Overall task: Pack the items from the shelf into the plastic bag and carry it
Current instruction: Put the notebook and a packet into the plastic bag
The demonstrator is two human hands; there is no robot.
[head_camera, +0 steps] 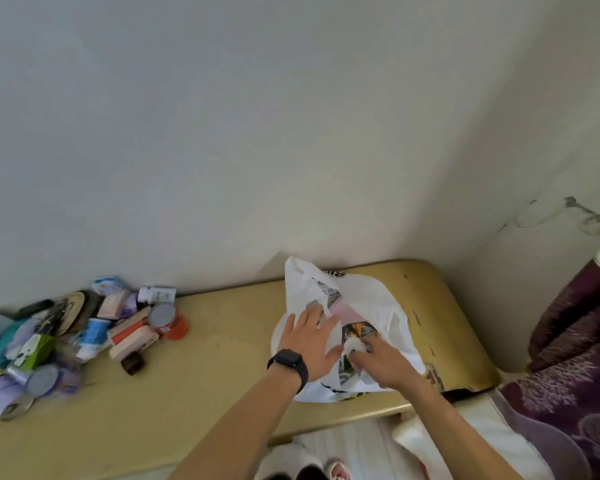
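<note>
Clutter sits at the far left of the yellowish shelf [222, 358]: a heap of items [66, 341] made up of small boxes, cans with grey lids, an orange-capped jar and a white bottle lying on its side, piled against the wall and partly blurred. A small dark object lies just near of the heap, apart from the rest.

Moving right, bare shelf surface separates the heap from the white plastic bag [378, 299], which lies crumpled on the right part of the shelf, its far edge close to the wall, with printed packaging showing through its opening.

The left hand [309, 341], with a dark watch [288, 363] on the wrist, is spread open, palm down, fingers splayed and pressed flat on the left side of the bag; it grasps nothing. The forearm reaches in from the near edge.

Just right of it, the right hand [381, 362] is curled closed, fingers pinching a small whitish wad at the bag's mouth; what the wad is cannot be told. Its forearm angles in from the near right.

At the far right hangs purple patterned fabric [575, 341].
</note>
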